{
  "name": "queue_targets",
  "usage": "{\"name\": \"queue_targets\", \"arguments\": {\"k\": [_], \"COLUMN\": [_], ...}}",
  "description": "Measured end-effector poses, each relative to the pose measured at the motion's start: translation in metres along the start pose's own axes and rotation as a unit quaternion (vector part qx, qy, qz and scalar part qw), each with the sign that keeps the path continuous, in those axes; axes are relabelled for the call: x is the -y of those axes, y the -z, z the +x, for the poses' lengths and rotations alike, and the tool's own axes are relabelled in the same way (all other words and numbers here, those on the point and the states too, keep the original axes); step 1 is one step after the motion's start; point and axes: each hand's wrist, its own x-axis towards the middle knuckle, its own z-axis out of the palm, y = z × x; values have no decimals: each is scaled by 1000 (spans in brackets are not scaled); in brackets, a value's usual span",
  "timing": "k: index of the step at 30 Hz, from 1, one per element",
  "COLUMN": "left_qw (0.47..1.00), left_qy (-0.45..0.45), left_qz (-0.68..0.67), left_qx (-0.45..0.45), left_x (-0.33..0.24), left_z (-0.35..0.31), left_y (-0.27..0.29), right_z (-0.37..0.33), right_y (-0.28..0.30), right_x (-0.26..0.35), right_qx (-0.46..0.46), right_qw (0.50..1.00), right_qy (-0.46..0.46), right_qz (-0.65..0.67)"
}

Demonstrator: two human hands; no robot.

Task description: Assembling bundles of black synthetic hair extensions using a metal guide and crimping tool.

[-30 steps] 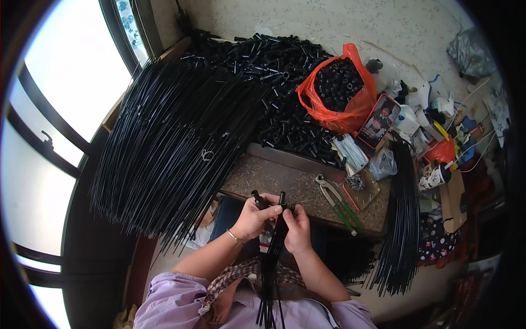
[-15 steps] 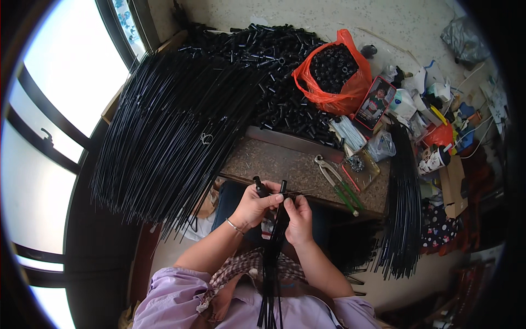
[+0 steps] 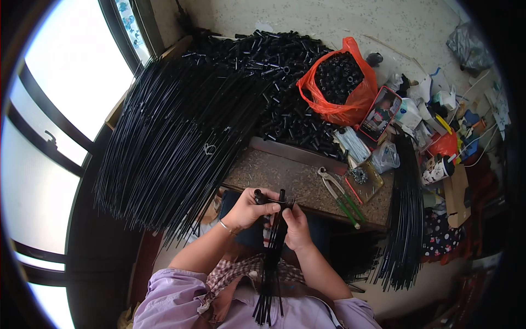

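Observation:
My left hand [image 3: 246,213] is closed, with a short black tubular piece [image 3: 258,194] standing up between its fingers. Its thumb also presses the top of a small bundle of thin black rods [image 3: 267,274], which hangs down in front of my lap. Close beside it, my right hand [image 3: 298,229] pinches the upper right side of the same bundle with thumb and fingers. A fine wire [image 3: 298,199] sticks out to the right near the fingertips. What the inner fingers do behind the rods is hidden.
A large sheaf of black rods [image 3: 164,137] overhangs the table's left side. Black tubular pieces [image 3: 290,98] are heaped behind, beside an orange-red bag [image 3: 364,101] full of them. Green-handled pincers [image 3: 342,200], a smartphone [image 3: 381,114] and another rod bundle [image 3: 404,219] lie to the right.
The view has shifted slightly. Both hands remain together at the bundle's top; the rod tops now fan out more by the right fingertips, and the tubular piece tilts differently.

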Motion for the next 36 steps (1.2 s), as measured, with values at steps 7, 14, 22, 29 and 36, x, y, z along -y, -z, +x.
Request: {"name": "queue_targets", "arguments": {"k": [7, 14, 22, 29, 36], "left_qw": [997, 964, 978, 977, 978], "left_qy": [-7, -109, -167, -30, -94], "left_qz": [69, 91, 103, 166, 142], "left_qx": [28, 225, 78, 127, 122], "left_x": [-11, -5, -43, -44, -56], "left_z": [2, 15, 20, 26, 21], "left_y": [8, 25, -9, -23, -6], "right_z": [-2, 5, -7, -17, -12], "right_y": [3, 12, -1, -10, -9], "right_x": [6, 15, 5, 6, 5], "right_qx": [78, 224, 61, -1, 30], "right_qw": [992, 922, 995, 1000, 999], "right_qy": [-96, -273, -52, -7, -31], "right_qz": [26, 161, 55, 3, -16]}}
